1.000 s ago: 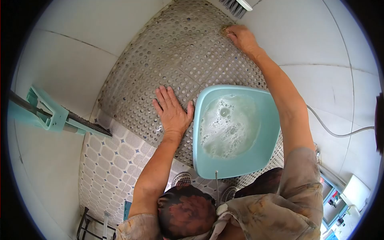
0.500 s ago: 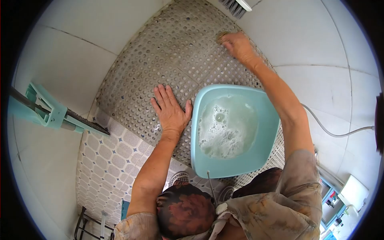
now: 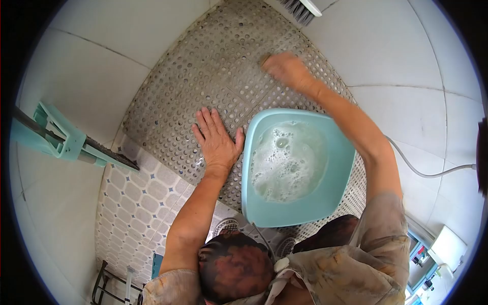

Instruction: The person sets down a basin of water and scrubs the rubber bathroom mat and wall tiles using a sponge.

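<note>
My left hand [image 3: 217, 142] lies flat with spread fingers on the grey perforated floor mat [image 3: 178, 101], just left of a turquoise basin [image 3: 340, 168]. Foamy, cloudy water [image 3: 287, 162] partly fills the basin. Beyond its far rim, my right hand [image 3: 290, 71] is closed and smeared by motion over the mat. A small brownish scrubbing pad [image 3: 266, 59] pokes out at its fingertips; most of it is hidden by the hand, and its exact kind is unclear.
White tiled walls [image 3: 396, 46] flank the mat. A grey-bristled brush [image 3: 300, 11] is at the far wall, a turquoise mop head [image 3: 71, 140] at left. A grey hose [image 3: 432, 175] hangs at right. Patterned tiles [image 3: 134, 203] cover the nearer floor, beside a dark metal frame [image 3: 104, 282].
My right hand has swept left and a little nearer across the mat, with the brownish pad in it. My left hand has stayed in place. The foam in the basin has shifted slightly.
</note>
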Demonstrator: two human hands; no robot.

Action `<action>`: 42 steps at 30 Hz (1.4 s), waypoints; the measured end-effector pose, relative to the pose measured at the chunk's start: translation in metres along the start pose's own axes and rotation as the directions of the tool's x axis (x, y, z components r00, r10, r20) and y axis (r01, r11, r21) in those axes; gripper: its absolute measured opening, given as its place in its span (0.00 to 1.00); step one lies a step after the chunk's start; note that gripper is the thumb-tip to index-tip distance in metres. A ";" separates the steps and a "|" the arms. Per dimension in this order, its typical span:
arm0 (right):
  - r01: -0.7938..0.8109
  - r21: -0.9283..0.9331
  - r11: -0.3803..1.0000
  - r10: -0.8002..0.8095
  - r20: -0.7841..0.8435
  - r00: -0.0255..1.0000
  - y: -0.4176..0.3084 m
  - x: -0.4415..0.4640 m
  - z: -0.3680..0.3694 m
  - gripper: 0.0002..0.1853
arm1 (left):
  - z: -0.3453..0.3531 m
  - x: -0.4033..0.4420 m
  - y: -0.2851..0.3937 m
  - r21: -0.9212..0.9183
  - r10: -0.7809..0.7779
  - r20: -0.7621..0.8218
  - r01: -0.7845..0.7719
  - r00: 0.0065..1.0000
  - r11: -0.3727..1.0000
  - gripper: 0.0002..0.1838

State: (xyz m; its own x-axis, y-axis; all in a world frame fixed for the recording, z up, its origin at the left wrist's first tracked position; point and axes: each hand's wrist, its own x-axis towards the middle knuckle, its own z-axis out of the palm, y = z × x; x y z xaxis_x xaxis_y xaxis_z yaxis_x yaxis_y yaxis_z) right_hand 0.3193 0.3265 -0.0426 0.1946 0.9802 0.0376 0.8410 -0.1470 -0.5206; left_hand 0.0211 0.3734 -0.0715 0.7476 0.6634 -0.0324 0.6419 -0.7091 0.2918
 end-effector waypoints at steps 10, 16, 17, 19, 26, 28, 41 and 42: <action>-0.200 -0.170 0.965 0.131 -0.347 0.929 0.047 0.034 -0.015 0.12 | -0.005 0.002 0.002 -0.001 -0.006 0.031 0.006 0.999 1.000 0.45; 0.186 -0.144 0.972 -0.139 0.288 0.948 -0.073 0.055 0.030 0.08 | -0.004 0.002 0.002 -0.030 0.002 0.007 -0.001 1.000 1.000 0.45; 0.268 -0.228 0.936 -0.174 0.362 0.916 -0.070 0.064 0.036 0.09 | -0.004 0.003 0.001 -0.031 0.001 0.004 -0.001 1.000 1.000 0.45; 0.316 -0.327 0.891 -0.237 0.261 0.936 -0.046 0.075 0.028 0.09 | -0.004 0.002 0.001 -0.040 0.002 0.004 -0.002 1.000 0.999 0.45; 0.143 -0.356 0.924 -0.172 -0.049 0.984 -0.011 0.073 0.021 0.08 | -0.001 0.002 0.001 -0.043 0.002 0.003 -0.002 1.000 0.999 0.46; 0.347 -0.212 0.914 -0.338 0.077 0.938 -0.066 0.060 0.049 0.08 | 0.000 0.001 -0.001 -0.043 0.010 -0.031 -0.011 0.999 0.999 0.45; 0.131 -0.393 0.910 -0.068 0.170 0.983 -0.082 0.089 0.058 0.09 | -0.001 0.002 0.000 -0.040 0.005 -0.011 -0.006 1.000 0.999 0.46; 0.269 -0.307 0.913 -0.221 0.181 0.958 -0.087 0.086 0.063 0.09 | 0.000 0.002 0.000 -0.044 0.007 -0.025 -0.008 1.000 0.999 0.46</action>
State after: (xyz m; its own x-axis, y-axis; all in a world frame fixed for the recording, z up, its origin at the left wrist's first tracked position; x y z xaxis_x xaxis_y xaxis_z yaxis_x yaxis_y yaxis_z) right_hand 0.2315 0.4318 -0.0480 -0.0909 0.9959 -0.0028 0.9750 0.0884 -0.2038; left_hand 0.0222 0.3747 -0.0720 0.7478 0.6639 -0.0066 0.6275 -0.7035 0.3337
